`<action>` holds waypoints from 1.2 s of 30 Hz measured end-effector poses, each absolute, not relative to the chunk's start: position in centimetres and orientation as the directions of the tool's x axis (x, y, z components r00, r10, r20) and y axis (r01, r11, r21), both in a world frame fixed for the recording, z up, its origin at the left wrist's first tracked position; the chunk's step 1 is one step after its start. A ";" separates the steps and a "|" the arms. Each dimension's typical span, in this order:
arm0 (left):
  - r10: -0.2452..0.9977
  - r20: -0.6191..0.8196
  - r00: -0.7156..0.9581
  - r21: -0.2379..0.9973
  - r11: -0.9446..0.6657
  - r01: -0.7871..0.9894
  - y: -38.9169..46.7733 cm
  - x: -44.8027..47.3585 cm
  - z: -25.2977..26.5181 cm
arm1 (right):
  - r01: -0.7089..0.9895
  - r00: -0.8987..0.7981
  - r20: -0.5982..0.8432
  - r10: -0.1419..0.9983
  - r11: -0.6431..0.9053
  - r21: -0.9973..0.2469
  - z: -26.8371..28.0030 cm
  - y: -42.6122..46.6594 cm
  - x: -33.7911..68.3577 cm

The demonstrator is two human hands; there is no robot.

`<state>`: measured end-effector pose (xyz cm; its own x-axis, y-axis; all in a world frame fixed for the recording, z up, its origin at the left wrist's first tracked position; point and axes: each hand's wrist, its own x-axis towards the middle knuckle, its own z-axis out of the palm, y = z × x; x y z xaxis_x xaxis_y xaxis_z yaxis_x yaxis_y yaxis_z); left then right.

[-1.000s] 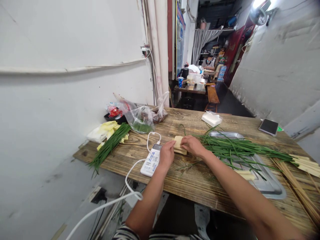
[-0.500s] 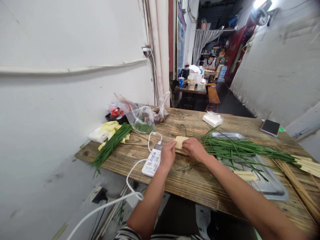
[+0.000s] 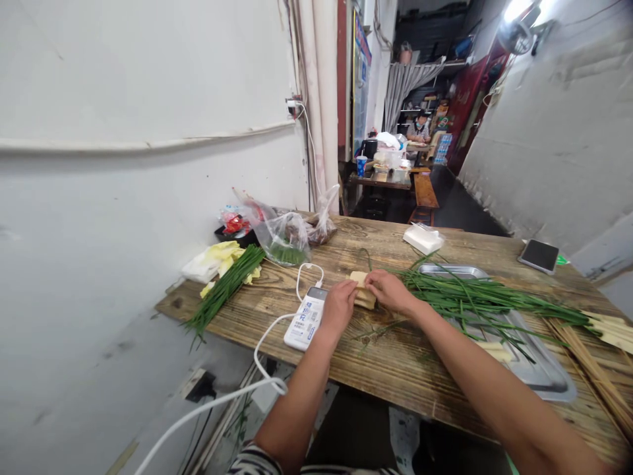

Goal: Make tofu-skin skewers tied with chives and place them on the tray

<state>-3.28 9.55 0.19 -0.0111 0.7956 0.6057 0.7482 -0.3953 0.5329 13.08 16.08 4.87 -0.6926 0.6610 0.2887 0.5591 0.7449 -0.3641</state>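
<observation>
A small pale-yellow tofu skin sheet (image 3: 364,300) lies on the wooden table between my hands, its near part thicker, like a stack or folded layers. My left hand (image 3: 340,303) pinches its left edge. From the other side, the fingers of my right hand (image 3: 388,290) close on its top right. Long green chives (image 3: 459,293) spread to the right, over a metal tray (image 3: 554,379). Pale rolled pieces (image 3: 496,351) rest in that tray, partly covered by my right forearm. The fingertips are too small to see exactly what they press.
A white power bank (image 3: 302,328) with cables sits beside my left wrist. Another chive bundle (image 3: 227,287) and plastic bags (image 3: 287,241) lie left. Farther right are a phone (image 3: 539,255), a tissue pack (image 3: 424,238) and bamboo skewers (image 3: 588,369). A person (image 3: 419,128) sits in the background.
My right hand has shifted slightly up and the sheet's near edge now shows more between the hands. The whole view has moved a little.
</observation>
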 end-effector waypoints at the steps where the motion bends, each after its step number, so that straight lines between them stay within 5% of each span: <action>1: 0.795 0.606 -0.011 0.519 -0.385 0.763 9.7 -3.2 0.4 | 0.562 -0.687 0.290 0.666 0.740 -0.369 5.0 16.2 13.2; 12: 0.799 0.598 0.059 0.488 -0.422 0.764 10.0 -1.3 7.3 | 0.668 -0.589 0.400 0.702 0.702 -0.247 10.0 14.3 15.6; 19: 0.939 0.280 0.199 0.641 -0.337 0.690 7.1 0.0 9.5 | 0.688 -0.634 0.087 0.769 0.612 -0.389 12.2 10.6 19.0; 22: 0.940 0.259 0.224 0.644 -0.341 0.685 6.5 0.6 9.0 | 0.724 -0.613 0.051 0.788 0.587 -0.362 11.9 10.1 20.0; 28: 0.745 0.580 0.329 0.416 -0.618 0.667 4.1 1.0 4.2 | 0.723 -0.631 0.212 0.746 0.665 -0.189 8.5 6.1 21.1; 32: 0.717 0.481 0.505 0.251 -0.665 0.703 1.0 1.0 0.5 | 0.749 -0.657 0.093 0.748 0.662 -0.037 4.4 2.5 20.8; 36: 0.742 0.394 0.543 0.185 -0.642 0.744 -1.2 1.1 0.2 | 0.780 -0.618 0.124 0.776 0.625 -0.020 1.8 0.3 20.6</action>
<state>1.05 -1.15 0.23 0.5427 0.7420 0.3937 0.7440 -0.6422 0.1847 20.63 0.34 1.80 -0.6185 0.7760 0.1236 0.7803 0.6251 -0.0196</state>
